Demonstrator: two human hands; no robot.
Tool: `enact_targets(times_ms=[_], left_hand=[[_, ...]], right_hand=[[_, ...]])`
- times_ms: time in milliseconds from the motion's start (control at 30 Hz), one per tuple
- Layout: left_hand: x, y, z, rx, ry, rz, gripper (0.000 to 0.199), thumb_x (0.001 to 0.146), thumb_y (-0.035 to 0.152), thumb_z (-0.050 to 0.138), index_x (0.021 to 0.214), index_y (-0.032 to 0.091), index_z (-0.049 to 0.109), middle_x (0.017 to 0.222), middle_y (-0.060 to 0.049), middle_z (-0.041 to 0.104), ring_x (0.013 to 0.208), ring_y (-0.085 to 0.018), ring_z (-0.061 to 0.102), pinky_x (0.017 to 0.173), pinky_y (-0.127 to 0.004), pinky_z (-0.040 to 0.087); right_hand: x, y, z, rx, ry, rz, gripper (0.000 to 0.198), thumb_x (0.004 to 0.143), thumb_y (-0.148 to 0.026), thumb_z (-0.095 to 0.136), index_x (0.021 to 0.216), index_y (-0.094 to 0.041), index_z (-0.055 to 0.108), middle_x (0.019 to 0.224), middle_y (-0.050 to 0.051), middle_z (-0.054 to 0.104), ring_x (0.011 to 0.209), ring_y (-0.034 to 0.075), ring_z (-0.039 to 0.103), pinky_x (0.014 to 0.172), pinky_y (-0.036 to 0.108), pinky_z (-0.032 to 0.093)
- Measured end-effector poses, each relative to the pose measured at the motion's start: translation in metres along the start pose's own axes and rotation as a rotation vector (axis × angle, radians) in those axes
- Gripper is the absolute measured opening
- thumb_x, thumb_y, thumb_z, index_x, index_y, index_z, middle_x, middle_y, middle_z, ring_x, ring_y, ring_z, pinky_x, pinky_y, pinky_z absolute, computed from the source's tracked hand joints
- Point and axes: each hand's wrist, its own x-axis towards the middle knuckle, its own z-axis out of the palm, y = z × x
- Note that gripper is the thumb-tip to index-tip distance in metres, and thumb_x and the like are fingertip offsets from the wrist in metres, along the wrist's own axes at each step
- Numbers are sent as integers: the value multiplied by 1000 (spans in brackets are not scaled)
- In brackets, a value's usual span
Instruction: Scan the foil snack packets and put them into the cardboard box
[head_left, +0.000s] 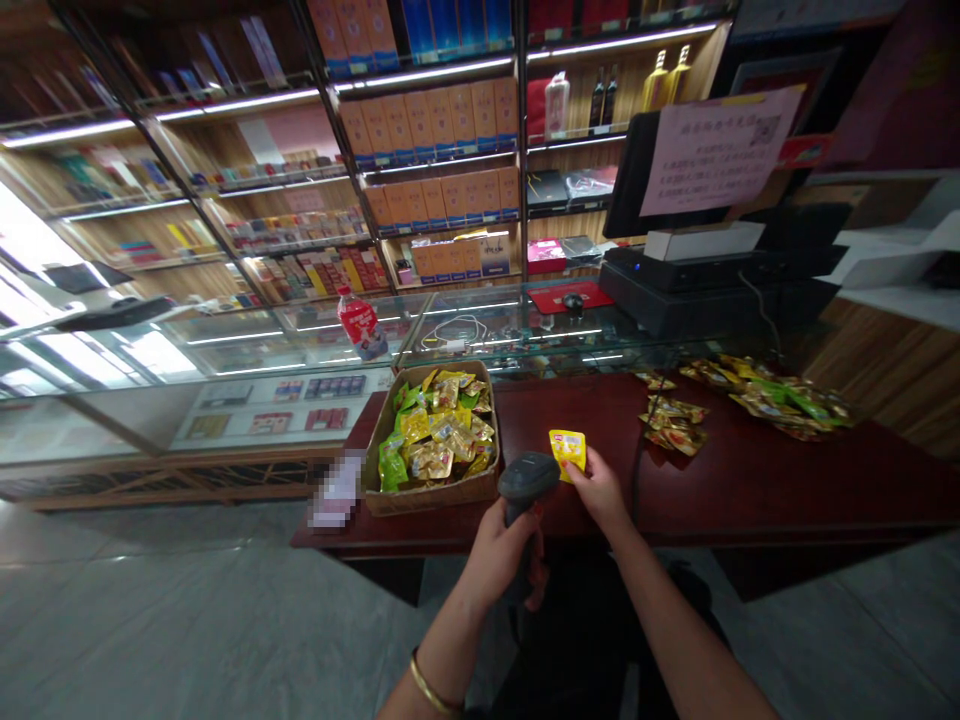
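Note:
My left hand (504, 548) is wrapped round the handle of a dark grey barcode scanner (529, 474), whose head points toward the right. In my right hand (600, 490) a small yellow snack packet (568, 450) is pinched by its lower right part, with a pale printed label facing me. The packet is just right of the scanner head, above the dark red table (555, 405). Left of both hands stands an open cardboard box (431, 500) filled with several green, yellow and gold snack packets (450, 435).
Gold packets (675, 425) and a larger packet pile (787, 395) lie on the table's right. A glass counter (300, 330) behind carries a red-labelled bottle (361, 325), a mouse (573, 301) and a monitor (634, 180) with a paper sign (720, 150). Stocked shelves (442, 155) stand beyond.

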Motion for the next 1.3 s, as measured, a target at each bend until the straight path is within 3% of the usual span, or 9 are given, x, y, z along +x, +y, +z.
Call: enact_targets(times_ms=[267,533,733,867,1000,1133,1233,1300], left_hand=[[4,-8,-2,-6,5,10,34,79,48,68,88,20,52,55,5,60,34,-11,52,34,-20,39],[41,-47,-20,134,68,89,40,77,50,72,93,19,53,54,7,58,35,-10,51,35,-20,41],[60,-64,-30,146,41,84,38,79,50,71,92,20,53,55,7,56,35,-11,53,35,-20,43],[62,-69,-32,128,35,99,31,82,45,67,92,20,53,55,7,56,36,-11,53,35,-20,43],[62,-72,-34,137,66,111,25,81,38,67,90,19,55,54,7,56,38,-10,52,38,-20,44],[61,-70,-36,117,45,112,28,82,42,67,92,18,56,53,5,57,39,-12,52,38,-21,43],[59,-65,-36,106,45,118,32,82,47,68,91,19,56,53,5,57,38,-12,51,38,-23,42],[58,-62,-35,120,72,125,31,80,46,70,86,19,55,53,5,56,38,-11,51,38,-22,42]], right_hand=[[3,9,2,85,3,9,62,69,-63,74,113,-20,63,108,12,78,95,30,76,84,41,62],[4,4,-3,77,57,26,63,74,-60,70,123,-20,61,118,13,76,99,30,76,81,40,63],[24,-27,2,148,1,129,51,66,-53,79,104,-21,69,90,9,81,77,30,78,70,42,64],[46,-72,41,219,-168,100,53,67,-49,86,106,-18,69,94,9,81,83,28,77,75,39,63],[63,-117,119,247,-377,63,48,70,-48,85,103,-17,70,92,7,80,82,25,76,78,39,63],[74,-147,194,198,-473,37,41,78,-41,80,109,-17,69,90,3,80,78,20,75,75,37,64],[85,-149,208,123,-423,24,44,80,-34,77,119,-16,65,89,0,80,73,17,74,72,38,63],[90,-139,188,63,-358,0,40,80,-28,75,118,-18,66,91,-1,80,77,18,74,76,39,62]])
